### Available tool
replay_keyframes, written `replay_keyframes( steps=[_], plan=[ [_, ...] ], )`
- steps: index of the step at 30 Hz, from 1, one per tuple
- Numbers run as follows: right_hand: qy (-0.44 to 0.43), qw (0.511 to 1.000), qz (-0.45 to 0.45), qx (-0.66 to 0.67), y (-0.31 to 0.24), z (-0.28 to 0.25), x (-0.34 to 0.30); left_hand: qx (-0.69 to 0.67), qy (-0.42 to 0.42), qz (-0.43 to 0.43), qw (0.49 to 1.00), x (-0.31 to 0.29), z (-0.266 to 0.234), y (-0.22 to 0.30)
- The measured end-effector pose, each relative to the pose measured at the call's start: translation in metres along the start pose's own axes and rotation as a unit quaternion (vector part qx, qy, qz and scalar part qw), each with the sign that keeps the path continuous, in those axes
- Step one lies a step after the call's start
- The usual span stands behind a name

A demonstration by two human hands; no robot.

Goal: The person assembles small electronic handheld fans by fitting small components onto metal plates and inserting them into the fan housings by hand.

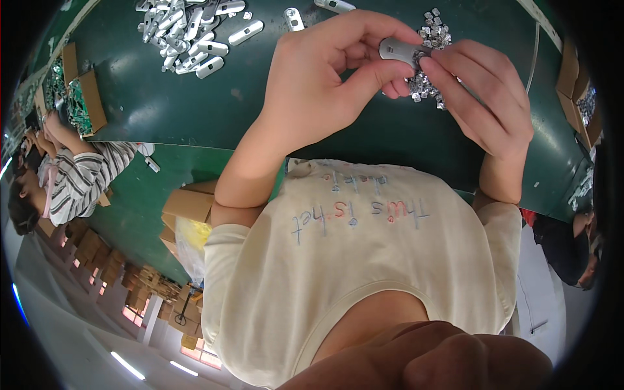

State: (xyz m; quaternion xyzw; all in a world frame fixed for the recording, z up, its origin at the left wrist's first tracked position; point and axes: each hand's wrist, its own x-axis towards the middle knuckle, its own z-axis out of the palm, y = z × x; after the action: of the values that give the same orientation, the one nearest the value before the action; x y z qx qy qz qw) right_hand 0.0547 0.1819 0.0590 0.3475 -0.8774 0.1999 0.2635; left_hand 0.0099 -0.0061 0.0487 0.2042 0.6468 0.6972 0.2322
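My left hand (318, 84) is closed, with thumb and fingers pinching a flat silver metal casing (398, 50) that has a rounded end and a small slot. At the casing's other end, the fingertips of my right hand (491, 91) are pressed together. Whatever they pinch there is too small and too covered to make out. Both hands are raised over the green table, above a heap of small square silver metal pieces (426, 91). That heap is partly hidden by my fingers.
A large pile of similar silver casings (175, 36) lies at the far left of the green table (188, 110), with a loose casing (294, 19) nearer my left hand. Open cardboard boxes stand at the left (91, 101) and right (569, 84). A person in a striped top (81, 179) sits at left.
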Motion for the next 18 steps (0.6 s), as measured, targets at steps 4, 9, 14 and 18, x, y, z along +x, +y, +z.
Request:
replay_keyframes(
  steps=[4,9,14,18],
  plan=[
    [-0.023,0.999,-0.034,-0.017,-0.004,-0.001,0.005,0.024,-0.104,0.198,0.975,0.015,-0.018,-0.024],
    [0.038,0.997,-0.035,0.051,0.014,0.006,-0.007,-0.073,-0.042,-0.132,0.988,0.005,-0.009,0.015],
    [0.164,0.929,0.159,0.291,0.059,0.022,0.005,-0.088,-0.008,-0.072,0.993,0.013,-0.021,-0.002],
    [-0.06,0.89,0.451,0.037,0.178,0.027,0.045,-0.114,0.019,-0.07,0.991,0.021,-0.026,-0.013]
  ],
)
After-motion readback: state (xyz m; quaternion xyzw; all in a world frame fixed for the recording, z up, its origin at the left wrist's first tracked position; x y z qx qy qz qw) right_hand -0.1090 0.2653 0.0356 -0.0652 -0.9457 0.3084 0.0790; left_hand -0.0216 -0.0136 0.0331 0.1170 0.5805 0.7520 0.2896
